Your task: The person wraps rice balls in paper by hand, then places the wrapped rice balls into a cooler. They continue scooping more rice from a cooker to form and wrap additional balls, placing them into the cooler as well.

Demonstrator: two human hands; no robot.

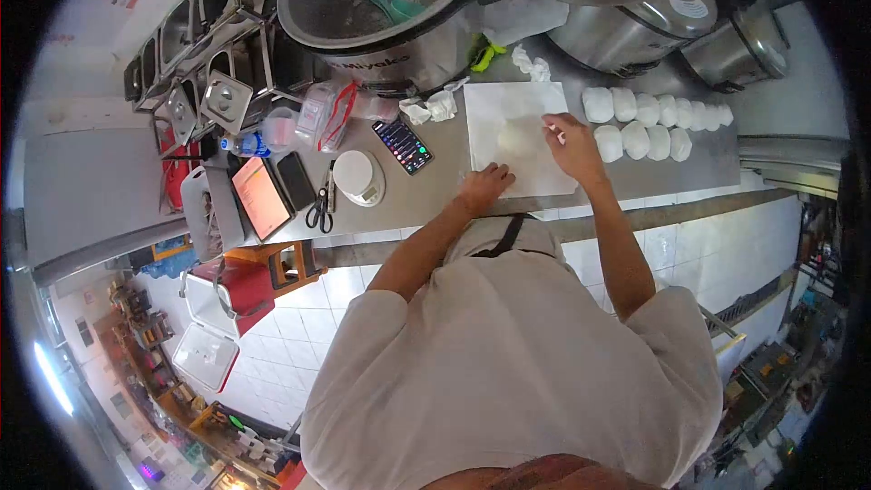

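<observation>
A white sheet of paper (535, 172) lies on the steel counter in front of me, with a pale, low mound (519, 136) near its middle. My left hand (487, 187) rests at the sheet's lower left edge, fingers stretched out over the paper. Over the sheet's right edge is my right hand (573, 150). Its fingers are curled together, and a small whitish bit shows between them; what it is I cannot make out. To the right, several white wrapped bundles (625, 104) stand in two rows on the counter.
Behind the sheet is a large open rice cooker (390, 53) with a green scoop (396, 7) inside. Crumpled paper (442, 107) lies beside it. Leftward are a phone (403, 145), a white kitchen scale (358, 178), scissors (319, 210) and a tablet (261, 198). More cookers (626, 32) stand behind the bundles.
</observation>
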